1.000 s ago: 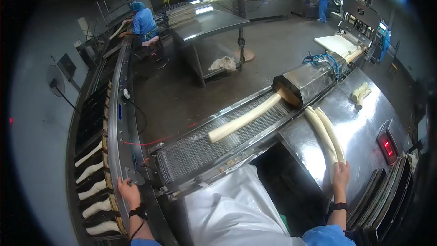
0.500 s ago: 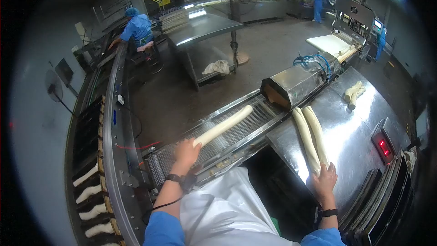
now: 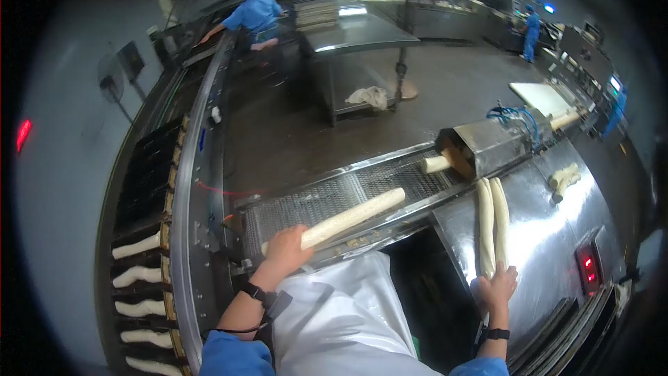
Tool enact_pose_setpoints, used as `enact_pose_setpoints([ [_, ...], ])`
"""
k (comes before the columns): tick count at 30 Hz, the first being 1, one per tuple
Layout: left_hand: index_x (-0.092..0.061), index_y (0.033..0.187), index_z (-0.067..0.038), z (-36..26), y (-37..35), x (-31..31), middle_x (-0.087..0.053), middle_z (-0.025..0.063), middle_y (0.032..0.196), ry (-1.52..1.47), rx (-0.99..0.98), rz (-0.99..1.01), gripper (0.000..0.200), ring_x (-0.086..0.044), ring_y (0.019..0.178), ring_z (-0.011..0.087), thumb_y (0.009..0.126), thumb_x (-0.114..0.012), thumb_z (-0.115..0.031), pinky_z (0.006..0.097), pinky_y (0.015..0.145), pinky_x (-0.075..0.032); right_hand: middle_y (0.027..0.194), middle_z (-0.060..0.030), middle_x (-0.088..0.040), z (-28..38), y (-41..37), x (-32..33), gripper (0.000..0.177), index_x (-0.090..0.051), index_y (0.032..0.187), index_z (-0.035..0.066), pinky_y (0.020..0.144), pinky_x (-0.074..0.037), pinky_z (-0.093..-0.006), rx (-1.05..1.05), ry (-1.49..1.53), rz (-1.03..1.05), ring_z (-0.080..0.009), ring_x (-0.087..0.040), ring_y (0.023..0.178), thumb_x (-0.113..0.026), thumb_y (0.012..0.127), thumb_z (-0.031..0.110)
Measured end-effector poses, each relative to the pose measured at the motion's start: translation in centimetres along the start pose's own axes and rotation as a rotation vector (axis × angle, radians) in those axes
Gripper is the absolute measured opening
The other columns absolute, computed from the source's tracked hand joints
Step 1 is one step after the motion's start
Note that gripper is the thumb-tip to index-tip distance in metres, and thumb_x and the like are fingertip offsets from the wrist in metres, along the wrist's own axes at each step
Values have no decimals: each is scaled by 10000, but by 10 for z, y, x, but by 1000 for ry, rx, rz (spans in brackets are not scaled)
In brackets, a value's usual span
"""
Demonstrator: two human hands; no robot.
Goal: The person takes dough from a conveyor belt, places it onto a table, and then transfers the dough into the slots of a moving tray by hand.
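Observation:
My left hand is closed around the near part of a long, pale dough roll. This roll slants over the near side of the mesh conveyor, its far end pointing right. On the steel table two more dough rolls lie side by side. Their near ends are in the closed fingers of my right hand, which partly hide them. Another dough roll pokes out of the metal housing onto the belt.
Dough scraps and a red-lit digital display are on the steel table. Dark trays stand stacked at lower right. Along the left line, trays hold dough strips. A co-worker in blue reaches over that line.
The roll in my left hand has come nearer to me, toward the conveyor's near edge. Another roll has emerged from the housing. My head view has shifted left; my right hand stays at the two rolls.

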State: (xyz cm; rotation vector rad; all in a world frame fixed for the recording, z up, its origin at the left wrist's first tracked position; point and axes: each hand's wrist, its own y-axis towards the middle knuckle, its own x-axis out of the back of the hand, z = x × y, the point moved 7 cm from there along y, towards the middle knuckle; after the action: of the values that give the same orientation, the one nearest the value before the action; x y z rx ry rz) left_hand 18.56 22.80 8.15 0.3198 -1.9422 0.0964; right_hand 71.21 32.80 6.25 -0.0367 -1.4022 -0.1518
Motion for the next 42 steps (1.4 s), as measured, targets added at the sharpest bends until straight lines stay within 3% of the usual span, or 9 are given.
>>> enact_pose_setpoints([
  [2,-625,1029,-33,15,-13,3,-666,202,927,34,43,38,359,-656,857,363,740,-724,-220,442,773,-514,1034,-218,-511,-2,8,-8,705,-543,1283,96,846,-462,-472,-41,-9,74,-392,-530,983,-706,637,325],
  [5,-674,858,3,62,-26,-13,-660,100,753,-845,383,117,264,-637,646,231,760,-729,-237,343,589,-493,1061,-249,-503,1,13,-14,660,-585,1197,60,848,-481,-492,-34,73,81,-441,-550,998,-724,623,357],
  [7,-670,894,-24,69,-37,9,-612,48,712,-1618,619,9,244,-571,582,161,800,-728,-242,314,523,-459,1059,-254,-502,2,10,-17,685,-574,1226,58,857,-475,-496,16,61,66,-440,-548,1004,-719,628,359],
  [10,-646,995,-35,66,-37,100,-611,38,803,-1813,372,-514,266,-573,689,133,852,-679,-256,278,612,-467,1061,-259,-499,-2,12,-17,721,-553,1269,49,870,-467,-499,28,20,35,-439,-546,1013,-711,639,363],
  [15,-548,1229,13,57,-93,214,-615,98,1081,-1314,-160,-1199,384,-596,964,164,918,-588,-208,291,848,-475,1082,-264,-492,-4,18,-20,760,-524,1304,19,880,-462,-493,37,-37,27,-441,-544,1020,-700,653,368],
  [24,-539,1191,-21,318,-179,169,-570,88,1174,-1613,385,-1558,321,-525,1150,175,929,-593,-198,331,1004,-389,1127,-240,-618,19,42,-88,680,-494,1328,-40,833,-479,-364,153,602,194,-286,-593,1023,-676,793,338],
  [29,-339,1436,21,356,-222,150,-385,164,1440,-1409,724,-1667,755,-333,1356,262,809,-682,-222,363,1126,-234,1327,-179,-500,156,22,-58,596,-441,1360,-46,811,-516,-376,258,1350,249,-261,-583,1062,-526,936,364],
  [36,-259,1495,-8,352,-225,144,-267,188,1536,-1138,825,-1571,813,-287,1401,299,830,-670,-233,384,1130,-249,1393,-205,-437,371,15,96,710,-286,1447,-32,865,-521,-363,603,1365,619,-302,-554,1154,-515,941,410],
  [42,-316,1466,12,374,-261,115,-290,212,1522,-888,905,-1531,683,-319,1394,309,884,-616,-183,371,1130,-264,1387,-245,-445,593,-171,184,861,-256,1480,-32,979,-502,-408,1213,1529,1506,-334,-513,1241,-644,840,394],
])
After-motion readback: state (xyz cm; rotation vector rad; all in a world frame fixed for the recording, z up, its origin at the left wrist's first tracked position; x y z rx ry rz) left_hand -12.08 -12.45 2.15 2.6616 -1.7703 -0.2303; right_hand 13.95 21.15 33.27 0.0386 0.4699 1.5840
